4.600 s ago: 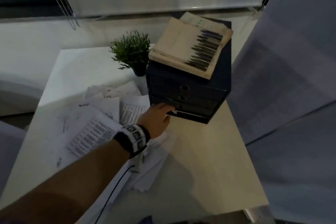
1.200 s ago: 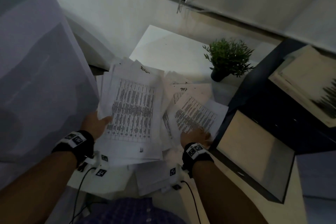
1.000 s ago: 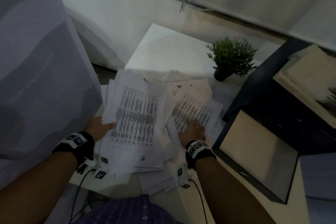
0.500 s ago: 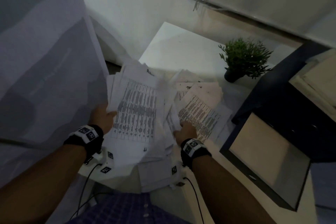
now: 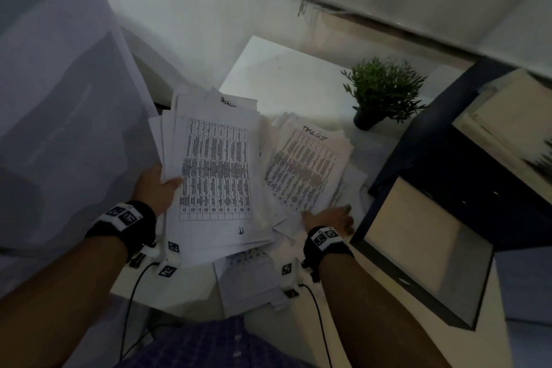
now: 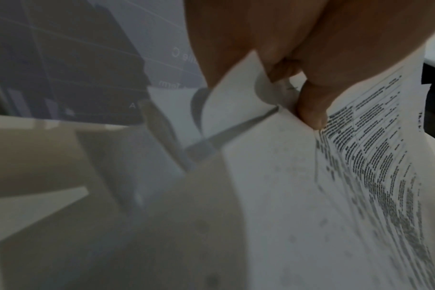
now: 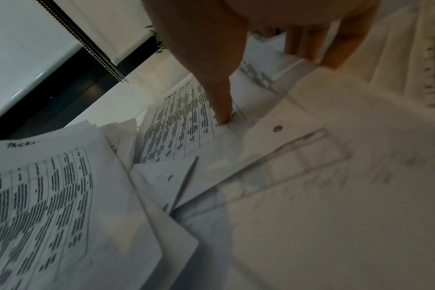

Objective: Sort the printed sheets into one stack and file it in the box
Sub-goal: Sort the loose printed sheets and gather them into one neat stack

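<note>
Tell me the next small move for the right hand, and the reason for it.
Probably lift the loose sheets under the right hand onto the bundle that the left hand grips. The paper lies in separate piles, and the open drawer beside it holds no sheets yet.

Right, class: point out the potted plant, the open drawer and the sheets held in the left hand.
potted plant (image 5: 383, 89), head view, on its green leaves.
open drawer (image 5: 418, 243), head view, on its pale bare bottom.
held sheets (image 5: 215, 170), head view, on the top sheet's printed table.
</note>
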